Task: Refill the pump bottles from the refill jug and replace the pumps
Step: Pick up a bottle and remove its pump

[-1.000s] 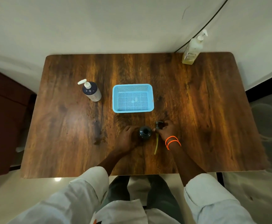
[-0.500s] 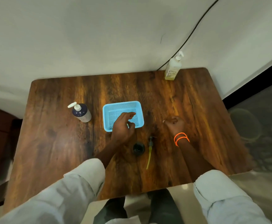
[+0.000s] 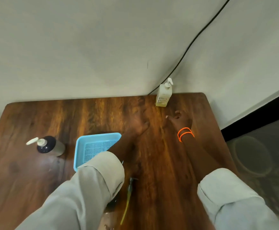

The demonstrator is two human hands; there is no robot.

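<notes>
A clear bottle of yellowish liquid with a white pump (image 3: 163, 94) stands at the table's far right corner. My right hand (image 3: 178, 120), orange bands at the wrist, reaches toward it with fingers apart, a short way below it. My left hand (image 3: 139, 124) stretches out blurred over the table middle, holding nothing. A removed pump with a yellow tube (image 3: 127, 200) lies near the front edge. The open dark bottle beside it is almost hidden under my left sleeve. A dark bottle with a white pump (image 3: 48, 145) stands at the left.
A light blue mesh tray (image 3: 85, 143) sits mid-table, partly under my left arm. A black cable (image 3: 190, 45) runs down the wall behind the clear bottle. The wooden table (image 3: 19, 171) has its right edge close to the far bottle.
Both hands left the open dark bottle and its pump near the front and moved away toward the far right corner. The view tilted up toward the wall.
</notes>
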